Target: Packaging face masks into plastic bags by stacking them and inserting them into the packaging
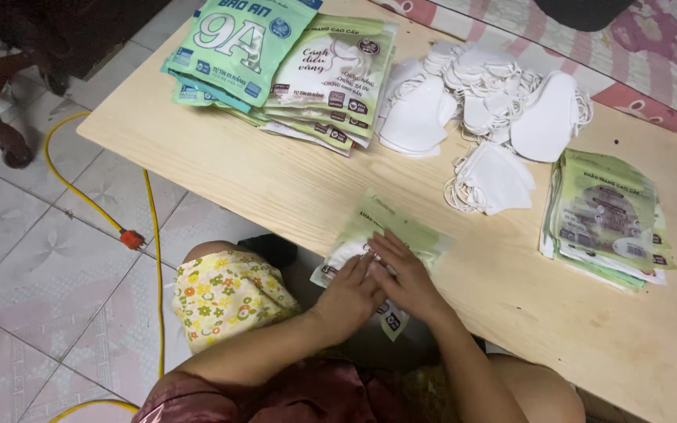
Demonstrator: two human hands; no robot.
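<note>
While flanked by pouch stacks, loose masks

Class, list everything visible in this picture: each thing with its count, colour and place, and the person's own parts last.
wooden table: one, pale, centre
green packets: a fanned stack, table's far left
white face masks: a loose pile, far middle
packet stack: one, green, table's right
packet: one, green and clear, near edge under the hands
yellow cable: one, tiled floor, left
left hand: flat on the packet
right hand: flat on the packet

Masks between two packet stacks
</note>
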